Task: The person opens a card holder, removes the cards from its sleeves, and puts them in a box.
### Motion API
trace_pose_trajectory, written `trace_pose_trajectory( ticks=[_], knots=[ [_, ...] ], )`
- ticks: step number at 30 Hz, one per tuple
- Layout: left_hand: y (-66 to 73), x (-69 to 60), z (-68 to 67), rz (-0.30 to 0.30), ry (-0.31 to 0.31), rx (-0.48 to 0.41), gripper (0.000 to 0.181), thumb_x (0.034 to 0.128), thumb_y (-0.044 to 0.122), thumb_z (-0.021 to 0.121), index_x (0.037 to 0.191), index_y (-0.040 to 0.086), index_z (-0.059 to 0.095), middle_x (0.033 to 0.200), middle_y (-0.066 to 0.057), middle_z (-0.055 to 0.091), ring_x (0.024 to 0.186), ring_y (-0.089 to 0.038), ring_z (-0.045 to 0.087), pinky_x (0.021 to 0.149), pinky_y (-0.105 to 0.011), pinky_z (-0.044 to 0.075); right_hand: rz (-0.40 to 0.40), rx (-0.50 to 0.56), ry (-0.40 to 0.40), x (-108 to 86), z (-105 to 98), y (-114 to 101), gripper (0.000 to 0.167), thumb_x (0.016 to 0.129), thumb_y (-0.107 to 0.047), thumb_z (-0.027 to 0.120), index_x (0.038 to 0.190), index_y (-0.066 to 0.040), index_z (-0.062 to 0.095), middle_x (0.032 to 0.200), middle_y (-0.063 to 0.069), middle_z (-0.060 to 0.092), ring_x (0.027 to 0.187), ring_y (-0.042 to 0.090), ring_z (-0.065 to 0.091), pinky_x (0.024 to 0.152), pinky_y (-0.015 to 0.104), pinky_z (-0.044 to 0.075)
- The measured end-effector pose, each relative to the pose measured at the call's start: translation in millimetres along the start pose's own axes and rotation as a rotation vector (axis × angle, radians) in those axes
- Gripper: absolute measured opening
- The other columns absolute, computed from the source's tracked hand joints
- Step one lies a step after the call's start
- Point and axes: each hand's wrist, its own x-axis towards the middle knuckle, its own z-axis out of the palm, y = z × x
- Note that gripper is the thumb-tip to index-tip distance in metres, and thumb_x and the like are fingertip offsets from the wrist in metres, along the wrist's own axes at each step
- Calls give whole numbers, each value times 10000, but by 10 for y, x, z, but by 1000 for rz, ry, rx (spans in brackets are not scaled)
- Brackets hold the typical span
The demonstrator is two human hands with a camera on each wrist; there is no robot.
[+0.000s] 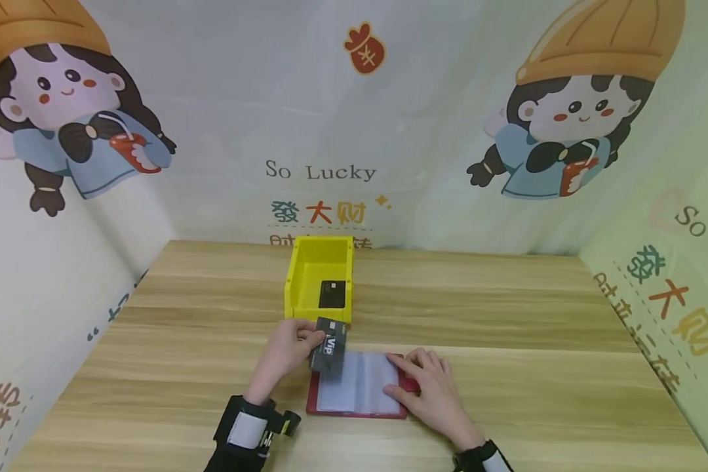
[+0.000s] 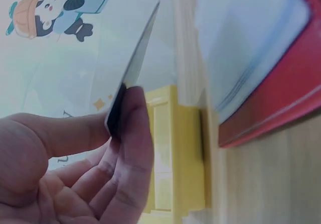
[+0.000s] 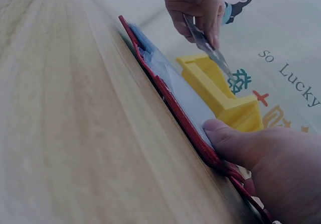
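My left hand point(image 1: 292, 347) pinches a dark grey card point(image 1: 330, 347) marked "VIP" between thumb and fingers. In the left wrist view the card point(image 2: 138, 58) shows nearly edge-on. Below it lies an opened card holder point(image 1: 358, 415) with a red cover and clear plastic sleeves, flat on the table. The right hand point(image 1: 433, 393) rests at the holder's right side, its thumb and index finger touching the sleeve's edge. Close up in the right wrist view, the thumb point(image 3: 228, 138) presses on the plastic sleeves point(image 3: 183, 93); its other fingers are mostly hidden.
Just behind the holder stands a yellow open-front bin point(image 1: 318, 259) with a black card point(image 1: 332, 294) lying inside. Wood-grain table point(image 1: 507, 314) spreads around them. Printed cloth walls point(image 1: 436, 131) enclose the back and both sides.
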Motion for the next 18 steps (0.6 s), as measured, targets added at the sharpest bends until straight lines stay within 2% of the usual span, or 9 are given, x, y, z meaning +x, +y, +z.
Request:
trace_pose_trajectory(
  ticks=[5, 11, 14, 18],
  knots=[
    [29, 117, -80, 28, 28, -50, 329, 941, 81, 643, 1201, -122, 646, 955, -222, 736, 712, -171, 623, 608, -259, 479, -12, 6, 19, -5, 15, 3, 506, 839, -421, 782, 1296, -224, 690, 993, -81, 529, 940, 99, 420, 841, 339, 259],
    [47, 237, -83, 36, 45, -80, 402, 916, 30, 639, 1283, -128, 593, 928, -233, 737, 628, -108, 590, 565, -234, 445, -19, 11, 23, -7, 25, 3, 500, 840, -414, 785, 1289, -213, 695, 983, -86, 522, 923, 91, 411, 839, 338, 255],
    [76, 289, -68, 39, 82, -63, 413, 928, 55, 647, 1302, -108, 585, 978, -243, 728, 605, -120, 564, 544, -242, 420, -21, 25, 25, -14, 20, 0, 503, 834, -401, 790, 1287, -203, 696, 983, -81, 522, 923, 95, 409, 841, 341, 253],
    [120, 367, -41, 46, 163, -30, 389, 943, 96, 664, 1293, -64, 609, 1029, -245, 712, 662, -172, 616, 560, -234, 447, -21, 35, 29, -15, 18, 4, 502, 830, -388, 793, 1285, -197, 697, 985, -79, 523, 926, 98, 408, 849, 347, 253]
  ],
)
